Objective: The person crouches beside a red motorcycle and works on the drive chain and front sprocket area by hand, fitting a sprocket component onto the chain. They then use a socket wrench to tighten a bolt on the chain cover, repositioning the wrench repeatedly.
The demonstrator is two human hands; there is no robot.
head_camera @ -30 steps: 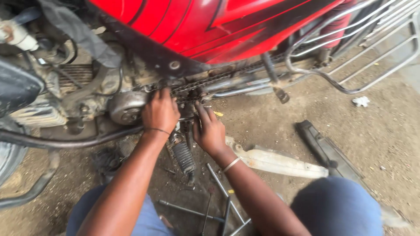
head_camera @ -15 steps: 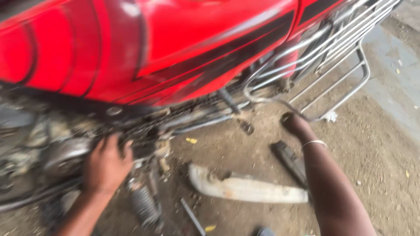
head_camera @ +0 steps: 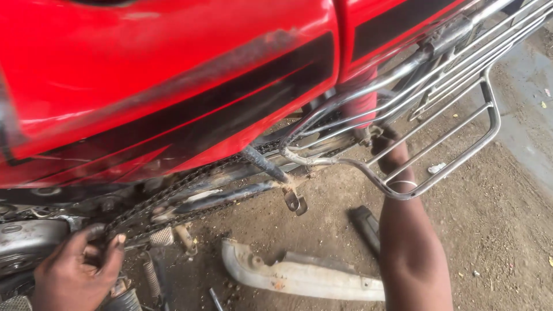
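Left hand (head_camera: pixel 78 270) grips the front end of the chain (head_camera: pixel 173 196), fingers closed on it beside the grey engine casing (head_camera: pixel 26 242). Chain is dark, greasy, slack, running under the red bodywork (head_camera: pixel 167 86) toward the rear. Right hand (head_camera: pixel 389 152) reaches through the chrome guard (head_camera: pixel 455 161) at the chain's far end; its grip cannot be told, fingers hidden. Pale chain cover (head_camera: pixel 299 276) lies on the dirt (head_camera: pixel 495 230) below, near a black footrest (head_camera: pixel 366 224).

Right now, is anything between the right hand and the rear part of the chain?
Yes. The chrome side guard crosses in front of the right hand, which reaches behind its bars. The left hand already touches the chain directly.
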